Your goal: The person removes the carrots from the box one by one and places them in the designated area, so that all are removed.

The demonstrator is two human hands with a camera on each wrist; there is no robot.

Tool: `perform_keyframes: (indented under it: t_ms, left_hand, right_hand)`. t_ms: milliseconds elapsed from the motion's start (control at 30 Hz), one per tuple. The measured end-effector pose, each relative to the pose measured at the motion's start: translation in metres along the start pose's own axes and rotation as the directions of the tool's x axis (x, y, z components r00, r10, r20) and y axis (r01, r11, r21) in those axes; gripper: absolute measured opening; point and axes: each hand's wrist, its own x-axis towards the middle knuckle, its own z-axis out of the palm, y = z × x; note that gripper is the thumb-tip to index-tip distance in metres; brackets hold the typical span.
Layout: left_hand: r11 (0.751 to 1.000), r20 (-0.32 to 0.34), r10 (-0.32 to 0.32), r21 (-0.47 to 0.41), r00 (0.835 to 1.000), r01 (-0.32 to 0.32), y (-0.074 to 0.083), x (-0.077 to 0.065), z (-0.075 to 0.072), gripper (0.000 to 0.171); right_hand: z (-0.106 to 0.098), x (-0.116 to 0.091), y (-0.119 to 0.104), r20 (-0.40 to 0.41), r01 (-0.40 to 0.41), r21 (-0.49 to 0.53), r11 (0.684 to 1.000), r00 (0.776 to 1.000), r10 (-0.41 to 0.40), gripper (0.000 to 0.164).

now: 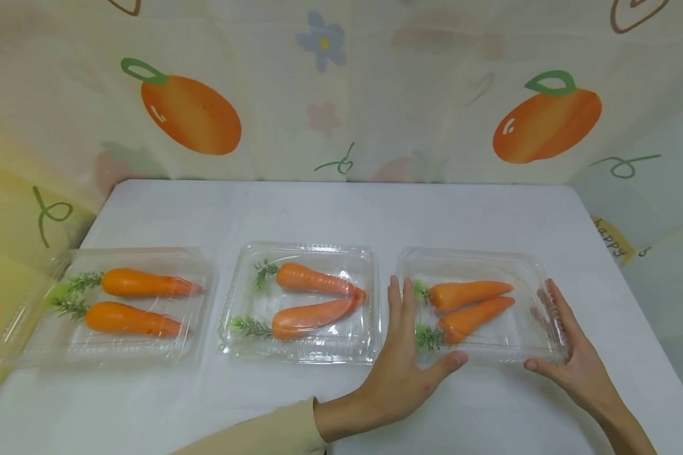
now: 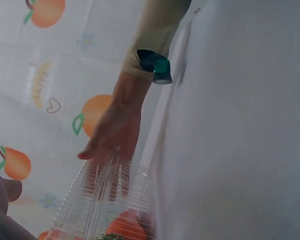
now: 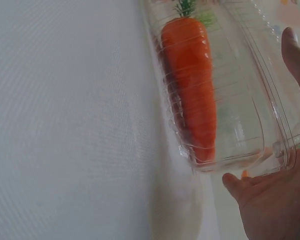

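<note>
At the right of the table, a clear plastic box (image 1: 472, 258) with its lid down contains two carrots, the upper carrot (image 1: 461, 296) and the lower carrot (image 1: 472, 321), green tops pointing left. My left hand (image 1: 398, 376) is at the box's left end, fingers straight along that side and thumb spread toward the front edge. At the opposite end, my right hand (image 1: 583, 363) has its fingers extended along the side and its thumb by the front corner. From the right wrist, one large orange carrot (image 3: 192, 85) shows through the clear wall.
A middle clear box (image 1: 304, 248) and a left clear box (image 1: 203, 272) stand in a row with the right one, each containing two carrots. The white table (image 1: 341, 215) ends at a fruit-printed curtain (image 1: 398, 114) behind.
</note>
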Motion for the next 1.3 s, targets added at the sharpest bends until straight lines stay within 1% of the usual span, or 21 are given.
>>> perform_keyframes:
  t_ms: [167,367,433,500,600,667,833,933,1133,1300]
  left_hand:
    - [0.999,-0.037,-0.013,0.042,0.999,0.014,-0.005,0.002,0.004,0.106]
    - [0.999,-0.072,-0.049,-0.006,0.996,0.048,-0.01,0.003,0.011,0.108]
    - [0.999,-0.093,-0.05,0.009,0.994,0.051,-0.013,0.002,0.013,0.109]
    - [0.998,-0.114,-0.043,0.044,0.993,0.048,-0.017,0.002,0.015,0.11]
    - [0.995,-0.135,-0.019,0.091,0.991,0.031,-0.024,0.003,0.018,0.113]
    - [0.994,-0.14,0.011,0.108,0.99,0.004,-0.028,0.003,0.019,0.116]
    - [0.991,-0.144,0.106,0.098,0.984,-0.093,-0.037,0.006,0.018,0.126]
    - [0.987,-0.149,0.147,0.084,0.978,-0.135,-0.04,0.008,0.018,0.129]
    - [0.985,-0.179,0.172,0.064,0.969,-0.163,-0.044,0.011,0.021,0.128]
    - [0.985,-0.221,0.171,0.063,0.96,-0.161,-0.046,0.012,0.026,0.129]
  right_hand:
    - [0.001,0.0,0.0,0.0,0.018,0.015,1.0,1.0,-0.018,0.125]
    - [0.002,0.0,-0.001,-0.006,0.011,0.019,1.0,1.0,-0.01,0.125]
    - [0.002,0.0,0.0,-0.008,0.0,0.012,1.0,1.0,0.0,0.126]
    - [0.003,-0.001,0.001,-0.014,-0.015,-0.003,1.0,1.0,0.015,0.127]
    - [0.004,-0.002,0.003,-0.024,-0.034,-0.024,0.999,0.999,0.034,0.129]
    - [0.004,-0.002,0.004,-0.029,-0.034,-0.04,0.999,0.999,0.033,0.129]
    - [0.002,-0.001,0.006,-0.026,0.003,-0.056,0.998,1.0,-0.004,0.132]
    - [0.003,0.0,0.006,-0.012,0.017,-0.034,0.999,1.0,-0.017,0.136]
    - [0.004,0.0,0.007,0.013,0.033,0.003,0.999,0.999,-0.033,0.149]
    - [0.004,-0.001,0.009,0.042,0.047,0.042,0.998,0.998,-0.048,0.153]
